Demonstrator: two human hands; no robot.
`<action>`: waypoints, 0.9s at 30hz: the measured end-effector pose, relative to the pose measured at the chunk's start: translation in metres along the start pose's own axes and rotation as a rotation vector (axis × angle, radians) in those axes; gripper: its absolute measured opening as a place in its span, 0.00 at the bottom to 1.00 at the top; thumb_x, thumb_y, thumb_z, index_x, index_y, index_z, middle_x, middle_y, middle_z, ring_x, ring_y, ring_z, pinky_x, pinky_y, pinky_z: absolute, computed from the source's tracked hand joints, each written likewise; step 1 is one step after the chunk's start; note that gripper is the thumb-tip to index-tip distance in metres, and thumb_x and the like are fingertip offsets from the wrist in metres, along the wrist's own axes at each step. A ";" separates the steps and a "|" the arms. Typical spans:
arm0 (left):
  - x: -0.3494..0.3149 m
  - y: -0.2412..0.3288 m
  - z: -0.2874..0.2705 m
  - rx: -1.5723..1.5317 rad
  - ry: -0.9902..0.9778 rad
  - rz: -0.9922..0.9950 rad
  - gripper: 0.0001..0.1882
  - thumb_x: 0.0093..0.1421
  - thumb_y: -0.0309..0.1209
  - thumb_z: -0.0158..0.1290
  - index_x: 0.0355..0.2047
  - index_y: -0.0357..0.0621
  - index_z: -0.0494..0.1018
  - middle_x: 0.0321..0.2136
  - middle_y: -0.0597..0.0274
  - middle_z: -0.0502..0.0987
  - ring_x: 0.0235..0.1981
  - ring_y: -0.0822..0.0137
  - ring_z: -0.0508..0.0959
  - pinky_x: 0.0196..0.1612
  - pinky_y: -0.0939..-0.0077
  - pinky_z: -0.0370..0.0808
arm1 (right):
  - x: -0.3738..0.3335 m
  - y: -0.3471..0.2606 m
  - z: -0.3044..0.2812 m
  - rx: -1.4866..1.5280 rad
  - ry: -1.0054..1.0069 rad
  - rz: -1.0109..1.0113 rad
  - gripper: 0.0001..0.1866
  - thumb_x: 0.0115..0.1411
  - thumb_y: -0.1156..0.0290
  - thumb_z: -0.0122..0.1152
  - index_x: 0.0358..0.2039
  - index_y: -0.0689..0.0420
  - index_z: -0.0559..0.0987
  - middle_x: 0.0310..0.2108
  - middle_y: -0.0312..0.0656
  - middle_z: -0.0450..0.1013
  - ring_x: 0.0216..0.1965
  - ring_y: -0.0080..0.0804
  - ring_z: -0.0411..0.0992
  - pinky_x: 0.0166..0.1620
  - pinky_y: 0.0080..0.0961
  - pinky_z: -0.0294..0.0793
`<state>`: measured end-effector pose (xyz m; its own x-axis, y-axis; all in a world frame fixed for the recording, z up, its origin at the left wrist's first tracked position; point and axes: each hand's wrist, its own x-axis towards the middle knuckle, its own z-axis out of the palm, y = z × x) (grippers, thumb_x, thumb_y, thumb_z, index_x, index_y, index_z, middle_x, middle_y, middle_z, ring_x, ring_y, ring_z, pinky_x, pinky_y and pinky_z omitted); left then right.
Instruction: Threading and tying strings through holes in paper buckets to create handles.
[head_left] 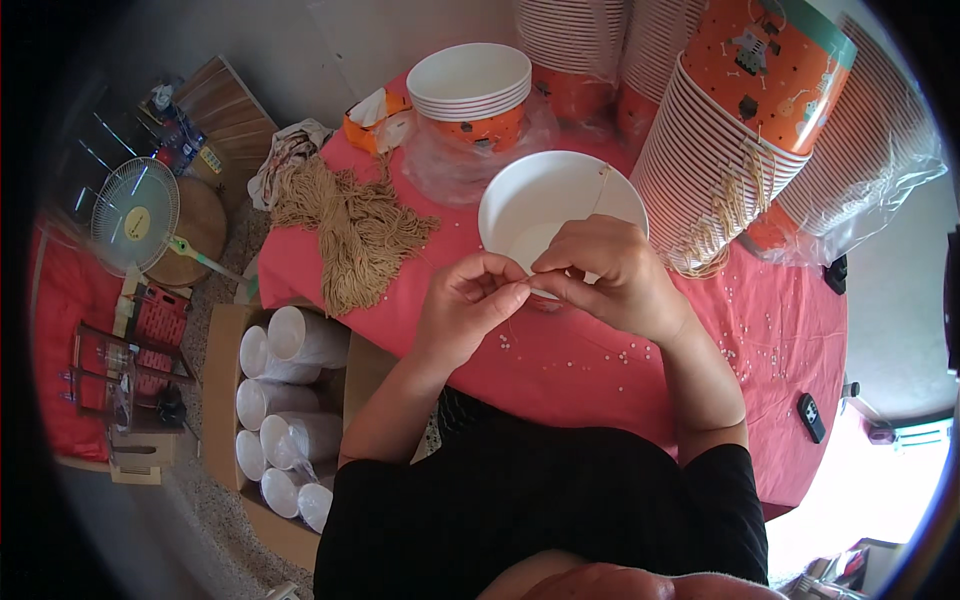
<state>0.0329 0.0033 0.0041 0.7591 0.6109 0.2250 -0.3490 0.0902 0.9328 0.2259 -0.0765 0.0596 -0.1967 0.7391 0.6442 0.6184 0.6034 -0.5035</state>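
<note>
My left hand [466, 306] and my right hand [622, 277] meet over the near rim of a white-lined paper bucket [515, 212]. Thumb and forefinger of each are pinched together on a thin tan string, their tips almost touching. A strand of tan string [604, 185] also runs over the bucket's far right rim and down its inside wall. Whether it joins the piece in my fingers is hidden by my right hand. To the left lies a loose bundle of tan strings [355, 235] on the pink tablecloth [480, 375].
Small white bits [622, 358] are scattered over the cloth. Tall stacked orange buckets [690, 165], with looped strings [735, 210] hanging on them, stand at right. A shorter bucket stack [470, 95] sits behind. A remote [811, 418] lies at right; a carton [228, 400] holds wrapped white cups [290, 335].
</note>
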 end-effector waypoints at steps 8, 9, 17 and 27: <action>0.001 -0.003 0.014 0.153 0.063 0.225 0.05 0.61 0.19 0.53 0.37 0.36 0.70 0.29 0.68 0.74 0.27 0.84 0.71 0.28 0.90 0.67 | -0.003 -0.004 0.002 0.243 -0.067 0.214 0.04 0.55 0.79 0.63 0.32 0.62 0.78 0.27 0.45 0.76 0.28 0.37 0.76 0.31 0.27 0.73; 0.000 -0.003 0.015 0.210 0.088 0.263 0.05 0.61 0.18 0.52 0.37 0.35 0.69 0.29 0.68 0.74 0.27 0.84 0.71 0.28 0.90 0.67 | -0.003 -0.004 0.002 0.281 -0.083 0.242 0.04 0.56 0.79 0.62 0.33 0.63 0.78 0.27 0.45 0.76 0.28 0.36 0.76 0.32 0.27 0.73; 0.000 -0.002 0.017 0.394 0.083 0.427 0.05 0.60 0.17 0.53 0.36 0.35 0.70 0.25 0.66 0.74 0.23 0.83 0.72 0.25 0.89 0.67 | -0.003 -0.005 -0.001 0.382 -0.172 0.314 0.03 0.60 0.77 0.59 0.31 0.64 0.77 0.24 0.42 0.75 0.25 0.28 0.73 0.30 0.23 0.71; -0.004 -0.003 0.016 0.270 0.069 0.285 0.05 0.61 0.18 0.52 0.37 0.35 0.69 0.25 0.66 0.75 0.24 0.82 0.73 0.24 0.89 0.67 | -0.003 -0.004 -0.002 0.602 -0.185 0.442 0.06 0.60 0.75 0.61 0.29 0.63 0.76 0.22 0.35 0.73 0.25 0.17 0.68 0.29 0.18 0.68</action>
<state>0.0397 -0.0116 0.0047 0.6108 0.6341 0.4742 -0.3759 -0.2949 0.8785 0.2256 -0.0817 0.0606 -0.1845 0.9554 0.2304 0.1584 0.2602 -0.9525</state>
